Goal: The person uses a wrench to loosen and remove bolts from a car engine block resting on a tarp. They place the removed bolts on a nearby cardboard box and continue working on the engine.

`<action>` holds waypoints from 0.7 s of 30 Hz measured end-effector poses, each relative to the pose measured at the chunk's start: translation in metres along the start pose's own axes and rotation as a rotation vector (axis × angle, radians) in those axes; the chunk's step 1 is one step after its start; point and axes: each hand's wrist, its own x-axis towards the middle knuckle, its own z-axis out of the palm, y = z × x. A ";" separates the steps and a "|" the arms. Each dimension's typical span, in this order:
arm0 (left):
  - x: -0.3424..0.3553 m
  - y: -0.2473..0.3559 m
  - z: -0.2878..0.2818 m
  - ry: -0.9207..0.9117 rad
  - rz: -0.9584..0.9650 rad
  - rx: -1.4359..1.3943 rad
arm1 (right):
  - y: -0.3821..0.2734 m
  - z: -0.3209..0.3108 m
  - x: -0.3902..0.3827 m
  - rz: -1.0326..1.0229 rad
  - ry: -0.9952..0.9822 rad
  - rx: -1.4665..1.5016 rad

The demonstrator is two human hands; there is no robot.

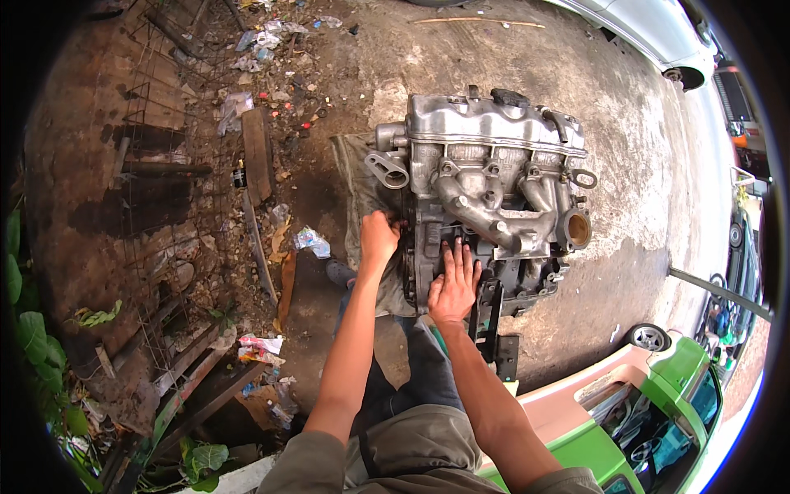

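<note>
Head view: the silver-and-black metal engine (487,198) seems mostly assembled, work at its left side perhaps unfinished, the left hand (379,239) curled around I can't tell what, the right hand (454,282) splayed flat, grasping nothing.

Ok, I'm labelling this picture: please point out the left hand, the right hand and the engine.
Left hand (380,240): head view, back of the hand.
Right hand (452,294): head view, back of the hand.
Engine (477,214): head view, curved silver pipe at its middle.

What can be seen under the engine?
A dull, wrinkled cloth shows along the left side of the engine. Whatever lies directly beneath cannot be seen; the engine covers it.
</note>
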 end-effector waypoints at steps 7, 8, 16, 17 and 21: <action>0.020 -0.055 0.014 -0.353 -0.928 -0.933 | 0.000 0.000 0.000 -0.005 0.000 0.011; 0.017 -0.058 0.016 -0.313 -0.864 -0.962 | 0.000 0.000 0.000 -0.004 -0.001 0.007; -0.006 -0.052 0.002 0.011 -0.426 -0.803 | 0.001 0.001 0.000 -0.008 0.008 -0.009; -0.010 -0.051 0.002 0.020 -0.392 -0.833 | 0.002 0.001 -0.001 -0.009 0.014 -0.008; -0.027 -0.044 0.010 0.067 -0.299 -0.865 | 0.002 0.002 -0.001 -0.008 0.020 0.005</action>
